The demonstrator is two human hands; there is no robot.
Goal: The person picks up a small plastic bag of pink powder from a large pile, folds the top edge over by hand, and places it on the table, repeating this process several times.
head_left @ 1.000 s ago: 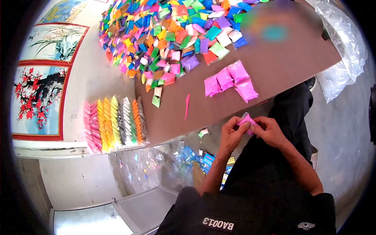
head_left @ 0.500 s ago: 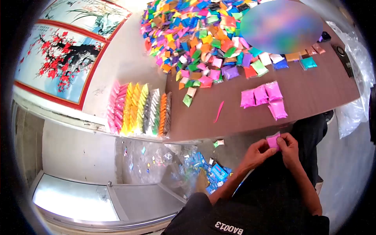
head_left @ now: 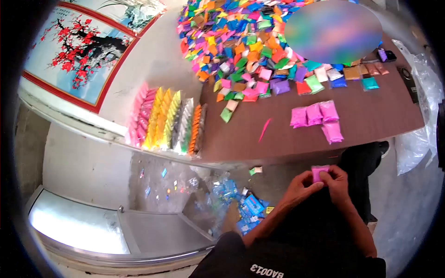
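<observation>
While left hand [head_left: 301,186] and right hand [head_left: 338,183] fingers pinch it, the pink packet [head_left: 319,172] looks small, squarish.

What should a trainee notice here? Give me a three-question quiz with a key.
1. True or false: the left hand and right hand both grip the pink packet.
2. What colour is the small group lying apart from the big pile, nearest the hands? A pink, B purple, C red.
3. Fill in: the lone thin strip on the table is ___.
Key: 1 true; 2 A; 3 pink.
</observation>
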